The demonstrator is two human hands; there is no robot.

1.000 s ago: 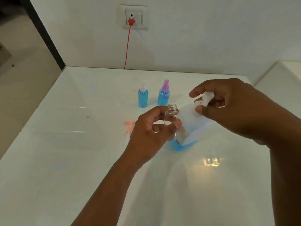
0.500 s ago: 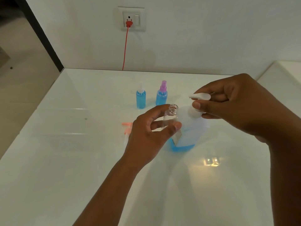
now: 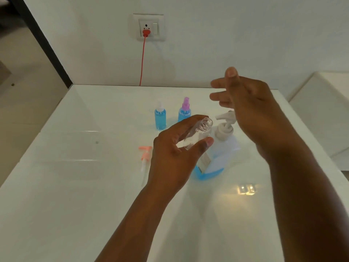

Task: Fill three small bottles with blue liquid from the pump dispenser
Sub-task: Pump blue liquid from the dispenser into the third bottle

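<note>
A glossy white table stands against a white wall. On the wall, one socket plate carries one red plug with a red cord that drops behind the rear edge of the table.

Items, left to right:

1. One loose pump top, orange-pink head with a clear tube, lies flat on the table just left of the left hand.
2. Two filled small bottles stand upright near the rear centre, side by side and apart. The white-capped bottle is on the left; the purple-capped bottle is on the right. Both contain blue liquid.
3. The left hand is curled round one empty bottle: thumb on the near side, fingers on the far side. The bottle is clear, uncapped and tilted, with its threaded mouth pointing up and to the right, just beside the nozzle of the dispenser.
4. One pump dispenser stands on the table immediately right of the left hand. Its white pump head is at the top, and blue liquid shows only in the lowest part of the body.
5. The right hand is held above and behind the pump head. Its fingers are spread and extended and grip nothing. Contact with the pump head cannot be confirmed.

Count: three small bottles, two of them filled and one empty.
</note>
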